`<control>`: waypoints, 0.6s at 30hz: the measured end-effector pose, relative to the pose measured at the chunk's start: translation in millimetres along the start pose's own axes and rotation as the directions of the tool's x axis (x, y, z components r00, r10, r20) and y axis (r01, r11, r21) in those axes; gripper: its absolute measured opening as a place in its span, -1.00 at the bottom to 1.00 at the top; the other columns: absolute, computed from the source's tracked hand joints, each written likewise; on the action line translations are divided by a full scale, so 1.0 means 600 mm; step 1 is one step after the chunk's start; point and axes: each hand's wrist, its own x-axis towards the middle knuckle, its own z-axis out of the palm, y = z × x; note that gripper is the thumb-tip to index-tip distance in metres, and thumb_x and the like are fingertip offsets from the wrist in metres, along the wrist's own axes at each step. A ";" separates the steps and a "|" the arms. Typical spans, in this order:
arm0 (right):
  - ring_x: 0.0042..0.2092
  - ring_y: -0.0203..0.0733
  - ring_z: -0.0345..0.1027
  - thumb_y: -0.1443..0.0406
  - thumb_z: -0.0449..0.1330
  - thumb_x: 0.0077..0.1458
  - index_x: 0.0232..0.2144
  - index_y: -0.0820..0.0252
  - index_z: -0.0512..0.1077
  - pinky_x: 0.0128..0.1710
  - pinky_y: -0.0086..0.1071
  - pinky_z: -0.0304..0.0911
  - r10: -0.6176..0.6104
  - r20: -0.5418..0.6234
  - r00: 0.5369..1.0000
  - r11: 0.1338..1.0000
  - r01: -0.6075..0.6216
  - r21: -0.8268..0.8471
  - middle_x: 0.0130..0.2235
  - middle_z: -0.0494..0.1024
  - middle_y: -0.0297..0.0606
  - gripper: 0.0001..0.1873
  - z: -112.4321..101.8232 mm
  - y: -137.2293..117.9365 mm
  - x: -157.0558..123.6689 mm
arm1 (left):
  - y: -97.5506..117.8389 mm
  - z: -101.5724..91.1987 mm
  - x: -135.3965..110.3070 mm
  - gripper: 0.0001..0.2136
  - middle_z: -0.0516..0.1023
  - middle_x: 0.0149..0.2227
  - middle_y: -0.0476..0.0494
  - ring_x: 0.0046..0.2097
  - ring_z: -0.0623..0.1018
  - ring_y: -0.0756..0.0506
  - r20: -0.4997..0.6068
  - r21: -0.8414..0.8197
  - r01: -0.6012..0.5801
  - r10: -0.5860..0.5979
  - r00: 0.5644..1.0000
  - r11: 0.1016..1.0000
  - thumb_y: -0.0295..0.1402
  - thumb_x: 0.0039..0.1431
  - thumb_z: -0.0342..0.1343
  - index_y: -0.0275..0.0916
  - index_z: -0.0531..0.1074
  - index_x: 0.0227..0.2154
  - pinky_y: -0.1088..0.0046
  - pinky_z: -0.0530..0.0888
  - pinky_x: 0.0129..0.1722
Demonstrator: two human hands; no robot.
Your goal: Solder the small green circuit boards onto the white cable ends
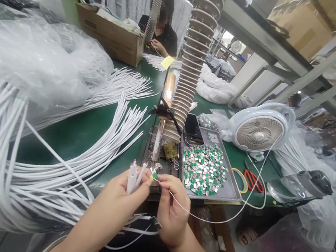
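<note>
My left hand (pixel 119 201) is closed around a small bunch of white cable ends (pixel 133 176) that stick up out of the fist. Its thumb and forefinger pinch a tiny green circuit piece (pixel 153 176) at the tip of one cable. My right hand (pixel 172 211) is closed in a pinch on a thin solder wire (pixel 206 219), whose end touches the green piece. Both hands sit just in front of the soldering iron stand (pixel 157 149).
Large bundles of white cables (pixel 15 157) cover the green table (pixel 76 131) at left. A metal tray (pixel 233 192) holds several green chips (pixel 204 168). A ribbed fume hose (pixel 193 64), phone (pixel 193 129), white fan (pixel 257 130), red scissors (pixel 253 180) and a seated person (pixel 163 36) are beyond.
</note>
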 end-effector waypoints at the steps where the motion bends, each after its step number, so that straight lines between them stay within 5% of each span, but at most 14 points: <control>1: -0.14 -0.27 0.43 0.58 -0.01 0.09 -0.21 0.19 0.38 -0.11 -0.39 0.38 -0.008 -0.003 1.000 1.000 0.008 -0.003 -0.24 0.52 -0.18 -0.68 0.000 0.000 0.002 | 0.000 0.000 0.001 -0.85 0.37 -0.50 0.05 -0.42 0.37 -0.07 -0.009 -0.004 0.006 -0.006 1.000 1.000 -0.21 0.05 0.08 -0.18 0.39 -0.47 0.43 0.32 -0.39; 18: -0.12 -0.26 0.43 0.57 0.00 0.11 -0.21 0.21 0.37 -0.09 -0.38 0.38 -0.051 -0.009 0.999 0.998 0.050 -0.034 -0.22 0.51 -0.16 -0.71 0.009 0.011 0.016 | -0.010 -0.001 0.018 -0.80 0.38 -0.48 0.07 -0.44 0.33 -0.02 -0.010 -0.136 0.078 -0.080 0.997 0.988 -0.17 0.04 0.14 -0.21 0.42 -0.44 0.46 0.28 -0.41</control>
